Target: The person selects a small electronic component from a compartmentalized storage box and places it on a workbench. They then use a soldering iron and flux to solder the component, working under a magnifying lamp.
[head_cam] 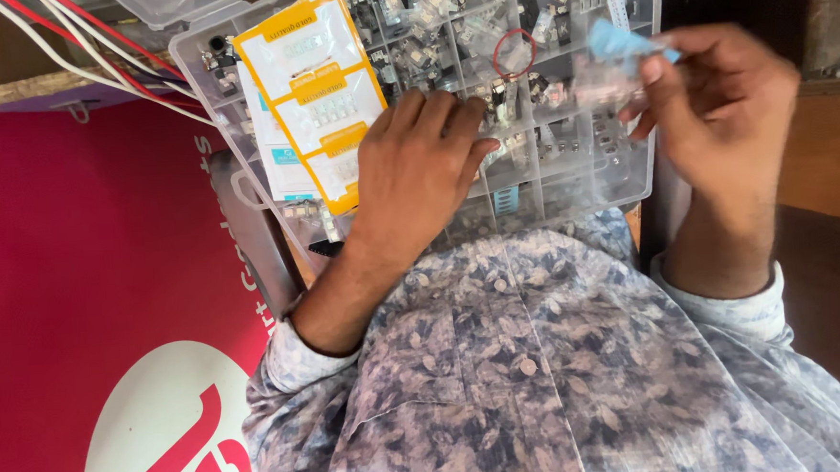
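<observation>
A clear plastic compartment box (627,172) full of small parts in little bags rests in front of me. My left hand (416,169) lies flat on its compartments, fingers together, palm down. My right hand (720,115) is raised over the box's right edge and pinches a small clear bag with a light blue header (621,48) between thumb and fingers. The bag is blurred. Yellow and white packets (312,88) lie on the left part of the box, beside my left hand.
A red rubber band (514,53) lies on a compartment near the box's top. Red and white wires (94,52) run across the top left. A red surface with a white circle (87,282) fills the left. My patterned shirt covers the bottom.
</observation>
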